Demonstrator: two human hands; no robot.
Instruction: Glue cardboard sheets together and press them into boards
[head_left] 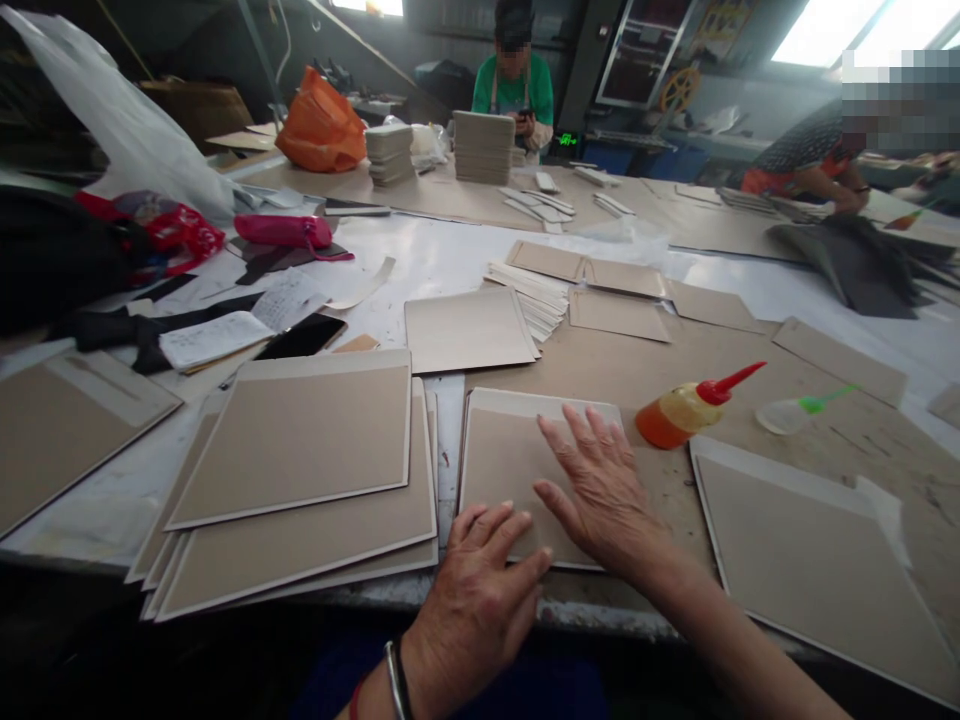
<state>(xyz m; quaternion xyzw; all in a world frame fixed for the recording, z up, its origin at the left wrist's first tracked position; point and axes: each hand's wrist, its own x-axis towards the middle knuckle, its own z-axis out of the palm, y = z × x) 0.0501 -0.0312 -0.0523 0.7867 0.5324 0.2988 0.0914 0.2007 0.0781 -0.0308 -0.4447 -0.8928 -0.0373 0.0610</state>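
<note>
A beige board with pale edge strips (502,450) lies flat at the table's front edge, in front of me. My right hand (600,480) rests on its right part, fingers spread and stretched out. At the board's near left corner is my left hand (487,580), its fingers apart and slightly bent, with nothing held in them. Just right of the board, a squeeze bottle of orange liquid with a red nozzle (675,412) lies on its side. To the left sits a loose stack of similar boards (300,450).
Another edged board (810,540) lies to the right, near a small green-tipped bottle (787,414). Behind are a blank board (465,330), a bundle of pale strips (536,300) and a dark phone (304,337). Across the table, a person in green (487,85) stands behind stacked boards (484,150).
</note>
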